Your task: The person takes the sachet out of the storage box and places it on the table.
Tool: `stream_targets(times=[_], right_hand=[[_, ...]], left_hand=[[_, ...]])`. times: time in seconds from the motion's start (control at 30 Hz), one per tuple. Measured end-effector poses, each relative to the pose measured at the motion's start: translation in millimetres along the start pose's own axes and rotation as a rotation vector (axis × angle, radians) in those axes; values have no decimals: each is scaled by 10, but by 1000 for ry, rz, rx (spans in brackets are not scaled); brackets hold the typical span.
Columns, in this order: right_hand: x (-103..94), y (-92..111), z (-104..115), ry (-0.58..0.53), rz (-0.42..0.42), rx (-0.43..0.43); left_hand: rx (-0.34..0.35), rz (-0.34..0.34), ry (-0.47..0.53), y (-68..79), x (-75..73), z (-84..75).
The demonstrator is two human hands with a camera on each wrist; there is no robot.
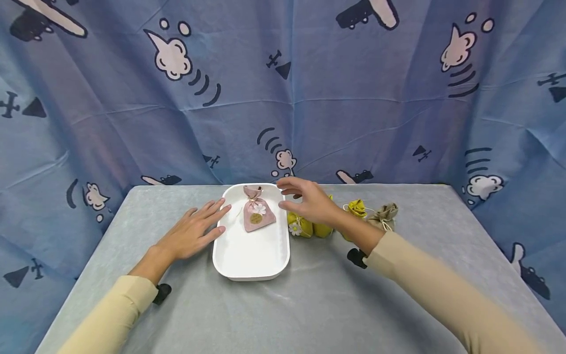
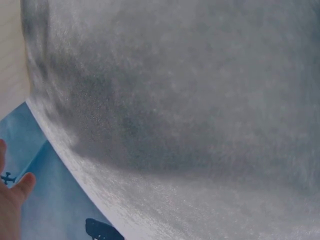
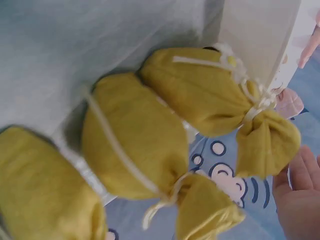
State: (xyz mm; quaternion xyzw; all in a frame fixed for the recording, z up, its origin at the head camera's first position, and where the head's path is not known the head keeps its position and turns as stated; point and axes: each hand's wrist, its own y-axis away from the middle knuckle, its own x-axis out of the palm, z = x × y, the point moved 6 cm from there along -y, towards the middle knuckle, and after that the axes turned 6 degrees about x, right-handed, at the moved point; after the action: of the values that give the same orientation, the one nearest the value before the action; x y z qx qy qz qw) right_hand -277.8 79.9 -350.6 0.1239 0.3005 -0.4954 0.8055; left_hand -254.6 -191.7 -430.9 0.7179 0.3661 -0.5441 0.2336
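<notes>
A white tray [image 1: 249,258] stands between my two hands, and a pink drawstring pouch [image 1: 256,223] with a white flower and a round gold sticker lies inside it. My left hand [image 1: 187,233] has its fingers spread over the tray's left rim; its thumb [image 2: 24,187] appears at the edge of the left wrist view. At the opposite rim is my right hand [image 1: 311,200], thumb and fingers apart and nothing between them. Three yellow pouches [image 3: 135,130] tied with pale cord sit under and beside the right hand, partly hidden by it in the head view.
A brownish-grey pouch [image 1: 385,216] stands to the right of the yellow ones, past the right wrist. The grey tabletop [image 1: 265,319] extends in front and to both sides. A blue patterned curtain [image 1: 247,98] hangs along the table's back edge.
</notes>
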Motion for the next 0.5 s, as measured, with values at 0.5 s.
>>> stream_targets(times=[0.5], right_hand=[[268, -280, 126, 1, 23, 13]], left_hand=[[-2, 15, 9, 9, -11, 18]])
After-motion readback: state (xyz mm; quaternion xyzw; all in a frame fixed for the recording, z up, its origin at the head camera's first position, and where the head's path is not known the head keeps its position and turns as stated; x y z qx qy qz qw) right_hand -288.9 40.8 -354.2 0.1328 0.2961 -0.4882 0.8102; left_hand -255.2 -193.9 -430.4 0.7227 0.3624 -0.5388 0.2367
